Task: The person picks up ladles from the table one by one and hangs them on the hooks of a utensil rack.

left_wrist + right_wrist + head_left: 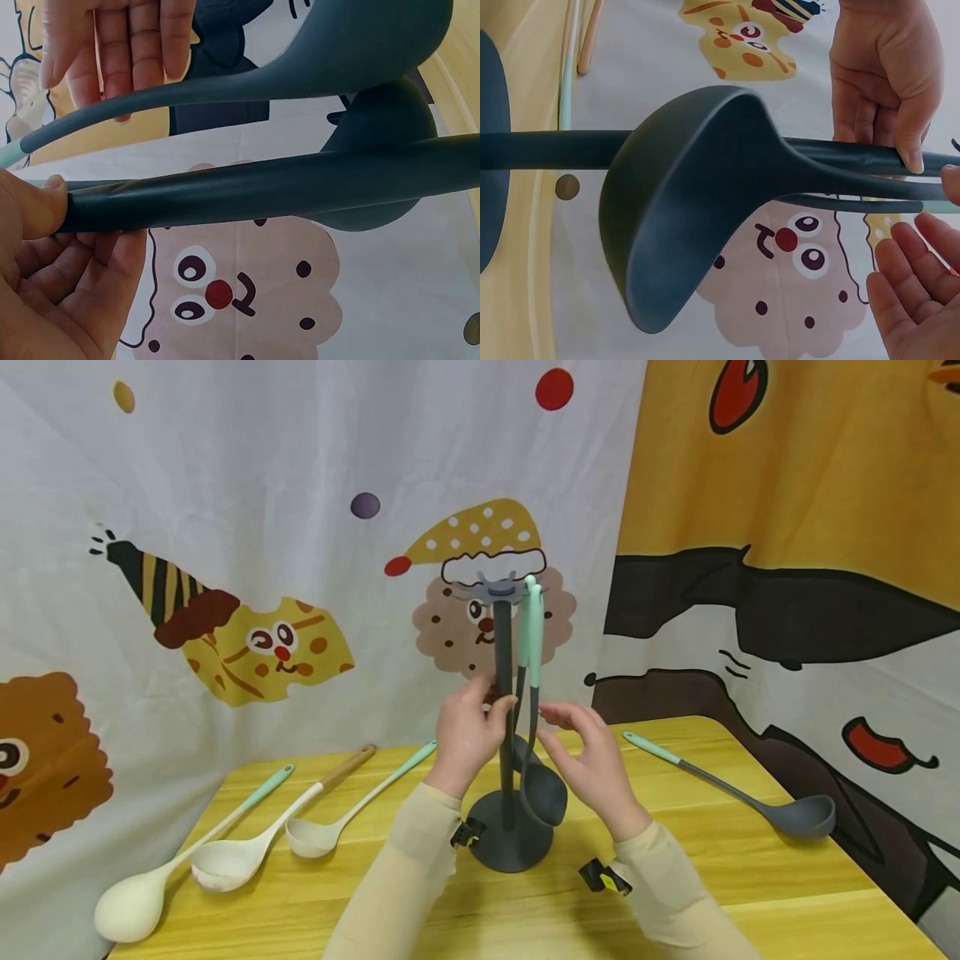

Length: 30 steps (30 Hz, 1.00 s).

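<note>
A dark grey utensil stand rises from a round base to a hooked top. My left hand grips its pole, thumb on the near side and fingers curled behind, as the left wrist view shows. Two dark utensils with mint handles hang on the stand's right side. The nearer is a ladle, its deep bowl low over the base; the other utensil's head is partly hidden behind the pole and ladle. My right hand is beside the ladle's neck, fingers loosely bent and palm facing it, holding nothing.
Left on the wooden table lie a cream spoon with a mint handle, a white spoon with a wooden handle and a small white ladle. Another dark ladle lies at right. A printed curtain hangs behind.
</note>
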Available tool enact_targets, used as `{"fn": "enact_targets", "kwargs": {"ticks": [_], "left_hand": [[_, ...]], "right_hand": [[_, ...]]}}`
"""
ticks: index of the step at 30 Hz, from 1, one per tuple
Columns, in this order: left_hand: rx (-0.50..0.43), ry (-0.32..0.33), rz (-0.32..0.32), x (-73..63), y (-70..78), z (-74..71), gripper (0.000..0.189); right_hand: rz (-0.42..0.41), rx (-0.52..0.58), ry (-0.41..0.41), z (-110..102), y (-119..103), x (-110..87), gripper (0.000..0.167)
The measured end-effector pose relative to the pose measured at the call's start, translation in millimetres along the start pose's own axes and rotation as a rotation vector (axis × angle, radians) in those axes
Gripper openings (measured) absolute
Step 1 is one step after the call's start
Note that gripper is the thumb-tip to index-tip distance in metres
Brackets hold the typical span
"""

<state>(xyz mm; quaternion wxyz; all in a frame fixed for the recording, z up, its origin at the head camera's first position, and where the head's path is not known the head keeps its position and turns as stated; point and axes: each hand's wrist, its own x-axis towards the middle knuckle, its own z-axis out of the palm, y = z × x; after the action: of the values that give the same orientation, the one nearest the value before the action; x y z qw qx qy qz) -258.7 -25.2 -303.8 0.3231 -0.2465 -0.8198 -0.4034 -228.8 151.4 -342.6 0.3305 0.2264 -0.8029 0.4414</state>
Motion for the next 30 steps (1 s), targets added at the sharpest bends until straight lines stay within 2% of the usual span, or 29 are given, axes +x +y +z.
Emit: {"fn": "enact_targets", "kwargs": {"ticks": [4, 11, 30], "left_hand": [[-0.004, 0.002, -0.005, -0.2, 0.5, 0.1, 0.010], [-0.003, -0.001, -0.008, 0.3, 1.2, 0.7, 0.011], [0.003, 0.002, 0.010, -0.4, 0.6, 0.4, 0.012]], "right_hand": [[-0.025, -0.009, -0.007, -2.0, 4.3, -1.9, 0.039], [-0.016, -0.011, -0.035, -6.4, 7.1, -5.1, 0.046], [-0.045, -0.048, -0.209, -12.7, 20.2, -13.5, 0.070]]}}
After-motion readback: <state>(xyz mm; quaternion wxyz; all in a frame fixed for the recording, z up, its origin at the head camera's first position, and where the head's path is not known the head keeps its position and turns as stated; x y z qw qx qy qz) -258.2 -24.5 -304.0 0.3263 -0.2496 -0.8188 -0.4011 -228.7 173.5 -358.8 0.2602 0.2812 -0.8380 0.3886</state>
